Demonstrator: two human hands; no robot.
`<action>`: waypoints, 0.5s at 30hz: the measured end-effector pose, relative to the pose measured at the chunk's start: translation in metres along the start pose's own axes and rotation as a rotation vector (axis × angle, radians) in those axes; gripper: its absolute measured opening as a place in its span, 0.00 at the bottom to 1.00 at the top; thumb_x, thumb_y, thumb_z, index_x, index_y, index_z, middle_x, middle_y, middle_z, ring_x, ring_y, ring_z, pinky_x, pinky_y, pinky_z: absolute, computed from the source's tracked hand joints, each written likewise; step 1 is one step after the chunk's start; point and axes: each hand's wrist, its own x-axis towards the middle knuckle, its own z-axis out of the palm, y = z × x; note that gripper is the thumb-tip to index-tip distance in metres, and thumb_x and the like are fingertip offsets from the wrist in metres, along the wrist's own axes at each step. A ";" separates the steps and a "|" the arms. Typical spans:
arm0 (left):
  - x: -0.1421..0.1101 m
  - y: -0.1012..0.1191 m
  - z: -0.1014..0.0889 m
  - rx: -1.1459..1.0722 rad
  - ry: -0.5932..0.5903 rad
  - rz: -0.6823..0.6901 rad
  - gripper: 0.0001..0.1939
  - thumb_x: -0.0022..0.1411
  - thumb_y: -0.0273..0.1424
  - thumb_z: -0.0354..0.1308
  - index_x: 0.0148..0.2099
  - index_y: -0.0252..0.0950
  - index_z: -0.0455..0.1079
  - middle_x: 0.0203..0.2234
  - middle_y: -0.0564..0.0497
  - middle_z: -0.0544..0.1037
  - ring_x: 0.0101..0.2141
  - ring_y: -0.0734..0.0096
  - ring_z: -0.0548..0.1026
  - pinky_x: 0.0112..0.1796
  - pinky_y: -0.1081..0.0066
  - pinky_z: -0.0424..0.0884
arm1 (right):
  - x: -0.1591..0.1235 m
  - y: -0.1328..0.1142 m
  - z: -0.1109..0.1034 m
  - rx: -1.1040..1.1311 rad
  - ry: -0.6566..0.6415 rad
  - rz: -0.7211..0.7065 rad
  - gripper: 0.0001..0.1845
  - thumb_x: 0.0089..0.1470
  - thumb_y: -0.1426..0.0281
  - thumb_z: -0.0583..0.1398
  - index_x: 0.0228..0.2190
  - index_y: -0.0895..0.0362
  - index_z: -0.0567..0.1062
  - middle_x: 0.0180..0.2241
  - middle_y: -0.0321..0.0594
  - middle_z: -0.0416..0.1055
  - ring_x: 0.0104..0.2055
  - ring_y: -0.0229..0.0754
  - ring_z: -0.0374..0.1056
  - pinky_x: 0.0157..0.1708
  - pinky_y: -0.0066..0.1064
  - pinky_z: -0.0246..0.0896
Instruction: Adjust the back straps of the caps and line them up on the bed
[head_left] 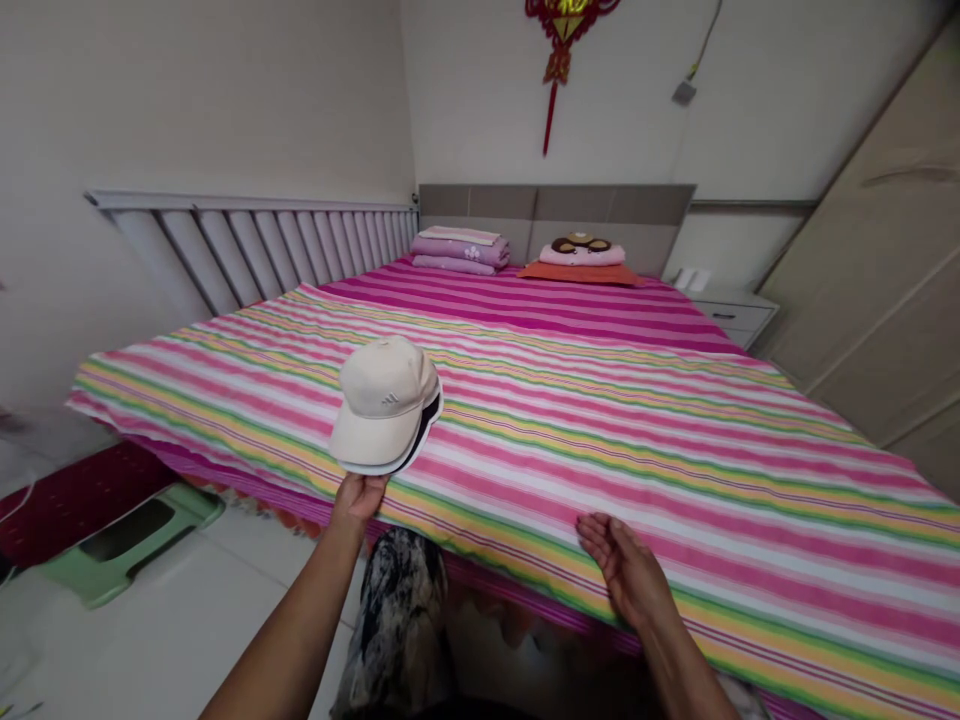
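Bedroom, striped bed (540, 450) ahead. Stacked caps (382, 385) by bed's near edge, brims toward me; my left hand (361, 495) nearer, gripping brims from below. My right hand (628, 570) well apart, rightward, loosely open, holding nothing.

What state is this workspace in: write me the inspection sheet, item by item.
Surface: striped cover spread over the bed, lightly creased; magenta striped sheet showing beyond.
Things in hand: stacked caps, cream one on top, black and white brims beneath.
Clutter: folded purple bedding and orange cloth by the headboard; green stool on the floor.
Hands: left hand holds the caps by their brims; right hand open, holding nothing.
Cables: cord on the wall, grey box at its end.
Surroundings: railing, red ornament, bedside cabinet.
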 end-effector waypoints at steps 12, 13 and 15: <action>0.000 0.001 -0.004 -0.037 -0.009 0.009 0.25 0.62 0.20 0.40 0.56 0.48 0.60 0.42 0.50 0.75 0.39 0.70 0.75 0.40 0.69 0.72 | -0.001 0.002 0.003 0.006 -0.006 -0.042 0.19 0.30 0.62 0.69 0.26 0.59 0.73 0.26 0.42 0.77 0.30 0.40 0.72 0.30 0.27 0.67; 0.000 0.001 -0.003 -0.027 0.003 0.015 0.25 0.62 0.20 0.39 0.56 0.48 0.60 0.42 0.50 0.75 0.39 0.69 0.75 0.40 0.69 0.72 | -0.001 0.002 0.003 0.004 -0.006 -0.047 0.19 0.31 0.62 0.69 0.26 0.59 0.73 0.27 0.42 0.77 0.30 0.40 0.72 0.30 0.27 0.67; -0.002 0.000 0.000 -0.012 0.029 0.019 0.25 0.62 0.20 0.39 0.56 0.48 0.60 0.41 0.50 0.75 0.39 0.70 0.75 0.40 0.70 0.72 | -0.001 0.003 0.003 -0.001 -0.004 -0.058 0.19 0.32 0.62 0.69 0.27 0.60 0.73 0.27 0.42 0.76 0.30 0.40 0.72 0.30 0.27 0.66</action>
